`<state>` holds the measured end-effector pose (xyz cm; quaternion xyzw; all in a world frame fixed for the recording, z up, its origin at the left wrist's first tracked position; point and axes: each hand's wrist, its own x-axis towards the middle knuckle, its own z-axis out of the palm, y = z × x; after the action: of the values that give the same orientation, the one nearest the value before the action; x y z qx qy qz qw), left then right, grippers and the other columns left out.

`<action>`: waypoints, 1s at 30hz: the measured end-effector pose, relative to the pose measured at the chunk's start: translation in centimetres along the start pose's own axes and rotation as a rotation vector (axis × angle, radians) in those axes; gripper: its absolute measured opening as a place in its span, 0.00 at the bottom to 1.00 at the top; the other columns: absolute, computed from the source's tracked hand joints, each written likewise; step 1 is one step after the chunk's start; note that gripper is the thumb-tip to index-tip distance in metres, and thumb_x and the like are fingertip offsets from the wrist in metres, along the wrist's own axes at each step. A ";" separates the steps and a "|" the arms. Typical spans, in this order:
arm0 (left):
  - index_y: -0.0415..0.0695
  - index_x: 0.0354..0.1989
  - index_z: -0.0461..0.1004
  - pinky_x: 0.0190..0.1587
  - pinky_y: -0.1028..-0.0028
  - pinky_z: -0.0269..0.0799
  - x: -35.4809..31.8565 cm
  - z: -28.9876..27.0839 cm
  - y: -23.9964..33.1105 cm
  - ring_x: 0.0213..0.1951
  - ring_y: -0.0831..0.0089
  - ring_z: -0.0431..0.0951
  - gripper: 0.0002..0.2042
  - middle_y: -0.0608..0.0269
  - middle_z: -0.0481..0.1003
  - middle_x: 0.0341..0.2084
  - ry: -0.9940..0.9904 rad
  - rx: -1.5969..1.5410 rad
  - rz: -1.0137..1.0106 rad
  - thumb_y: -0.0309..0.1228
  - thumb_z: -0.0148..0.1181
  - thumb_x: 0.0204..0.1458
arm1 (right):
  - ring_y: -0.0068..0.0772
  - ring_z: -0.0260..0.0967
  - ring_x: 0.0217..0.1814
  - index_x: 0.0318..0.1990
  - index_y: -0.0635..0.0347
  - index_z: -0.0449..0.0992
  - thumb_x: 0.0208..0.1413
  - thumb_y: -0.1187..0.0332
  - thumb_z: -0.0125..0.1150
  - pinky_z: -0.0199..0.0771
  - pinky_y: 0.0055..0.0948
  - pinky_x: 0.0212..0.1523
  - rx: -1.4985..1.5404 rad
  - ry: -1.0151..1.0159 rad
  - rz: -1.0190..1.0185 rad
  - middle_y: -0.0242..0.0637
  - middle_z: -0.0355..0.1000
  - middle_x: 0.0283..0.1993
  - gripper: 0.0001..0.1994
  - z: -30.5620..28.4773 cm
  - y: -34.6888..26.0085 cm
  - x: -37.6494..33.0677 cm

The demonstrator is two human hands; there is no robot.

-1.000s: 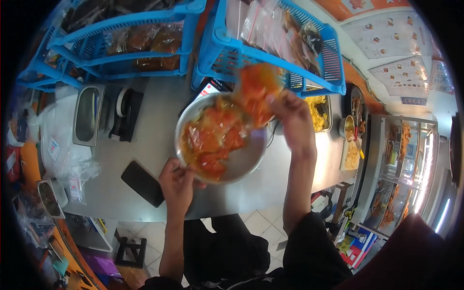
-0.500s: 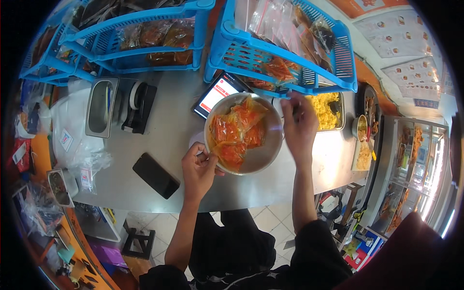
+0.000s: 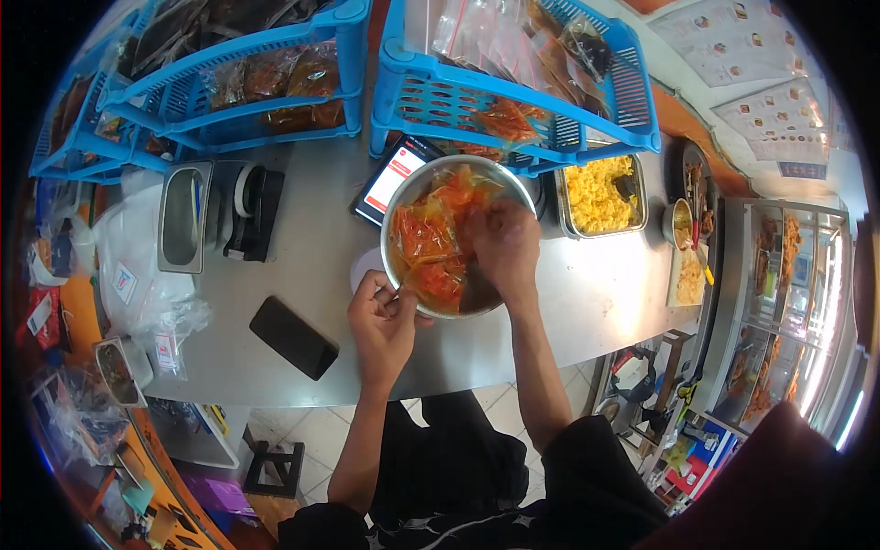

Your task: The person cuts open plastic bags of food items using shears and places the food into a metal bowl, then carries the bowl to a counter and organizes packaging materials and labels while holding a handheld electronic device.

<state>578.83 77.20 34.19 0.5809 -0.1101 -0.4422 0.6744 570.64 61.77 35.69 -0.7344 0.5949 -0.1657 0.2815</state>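
A round metal bowl (image 3: 526, 188) is slightly tilted above the counter's front half. In it lie several clear plastic packets of orange-red food (image 3: 426, 234), shiny and wet-looking. My left hand (image 3: 380, 316) pinches the bowl's near left rim between thumb and fingers. Over the right side of the bowl, my right hand (image 3: 506, 246) reaches in with curled fingers closed at the edge of a packet. Its fingertips are partly hidden, and the hand covers some of the packets.
Behind the bowl are a lit tablet (image 3: 392, 179) and blue plastic racks (image 3: 513, 151) of packets. A tray of yellow food (image 3: 600, 197) stands to the right. Leftward are a dark phone (image 3: 293, 337), a tape dispenser (image 3: 252, 215) and a steel container (image 3: 186, 220).
My right hand has moved down and left, from beside the yellow food tray into the bowl. My left hand stays on the rim. The view has shifted slightly.
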 end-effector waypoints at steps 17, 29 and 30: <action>0.38 0.33 0.61 0.21 0.78 0.79 2.4 1.0 -0.5 0.20 0.70 0.79 0.05 0.48 0.76 0.25 0.029 -0.057 -0.024 0.21 0.52 0.55 | 0.15 0.46 0.13 0.25 0.55 0.71 0.53 0.71 0.56 0.45 0.22 0.14 1.066 -0.295 0.205 0.24 0.56 0.17 0.05 -2.3 -1.2 14.7; 0.38 0.34 0.61 0.20 0.77 0.77 1.3 0.0 -0.4 0.19 0.68 0.79 0.05 0.46 0.76 0.25 0.044 -0.047 -0.091 0.21 0.51 0.56 | 0.19 0.67 0.27 0.34 0.65 0.78 0.50 0.66 0.66 0.66 0.24 0.27 0.148 0.152 -0.550 0.36 0.75 0.28 0.10 -0.8 1.8 12.3; 0.38 0.34 0.61 0.20 0.77 0.77 1.3 -0.2 -0.4 0.19 0.68 0.79 0.05 0.46 0.76 0.25 0.053 -0.047 -0.095 0.21 0.51 0.56 | 0.19 0.67 0.25 0.34 0.65 0.78 0.51 0.66 0.65 0.65 0.23 0.26 0.115 0.255 -0.647 0.37 0.75 0.28 0.10 -0.7 2.0 11.7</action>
<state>579.47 76.42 33.29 0.5810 -0.0538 -0.4607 0.6688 571.51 50.08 33.95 -0.8414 0.3513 -0.3698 0.1787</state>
